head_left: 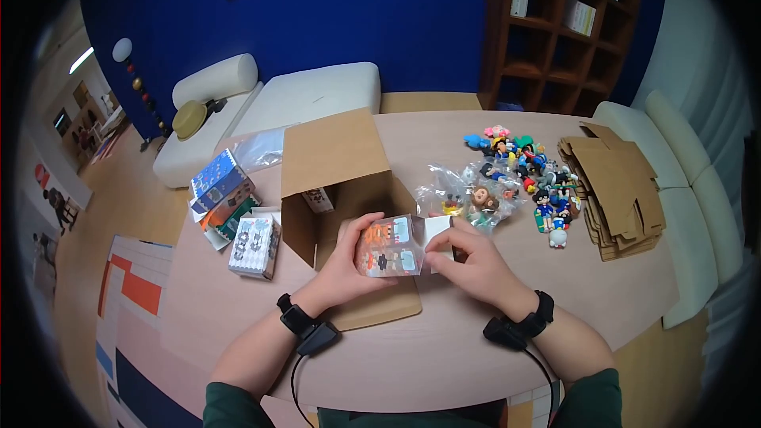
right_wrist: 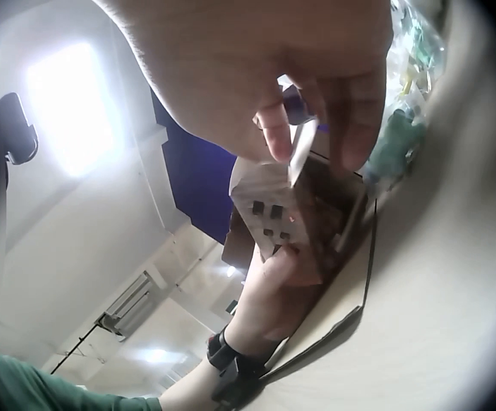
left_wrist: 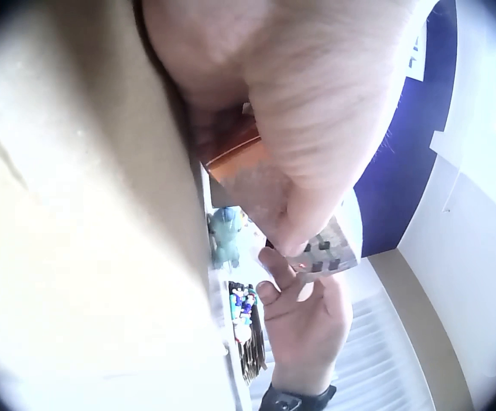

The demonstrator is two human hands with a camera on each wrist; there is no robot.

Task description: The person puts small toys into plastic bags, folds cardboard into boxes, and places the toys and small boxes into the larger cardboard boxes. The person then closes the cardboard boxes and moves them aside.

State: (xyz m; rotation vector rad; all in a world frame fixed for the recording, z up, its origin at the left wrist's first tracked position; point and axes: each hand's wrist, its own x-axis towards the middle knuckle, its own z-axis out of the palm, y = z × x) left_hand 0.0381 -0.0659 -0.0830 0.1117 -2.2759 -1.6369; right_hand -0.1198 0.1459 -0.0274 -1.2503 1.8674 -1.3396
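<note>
A small printed box (head_left: 388, 247) is held over the front of an open cardboard carton (head_left: 337, 150). My left hand (head_left: 342, 269) grips its left end, thumb and fingers around it. At its right end, my right hand (head_left: 476, 265) pinches a white flap (head_left: 437, 228) between thumb and fingers. In the right wrist view the flap (right_wrist: 302, 152) stands up from the box (right_wrist: 269, 214) under my right hand (right_wrist: 265, 68). The left wrist view shows my left hand (left_wrist: 316, 111) wrapped around the box (left_wrist: 329, 250), partly hiding it.
Several small printed boxes (head_left: 255, 246) lie left of the carton, near a clear plastic bag (head_left: 260, 149). To the right are bagged figures (head_left: 482, 200), a pile of loose figures (head_left: 547, 182) and flattened cardboard (head_left: 618, 190). Inside the carton lies another small box (head_left: 319, 200).
</note>
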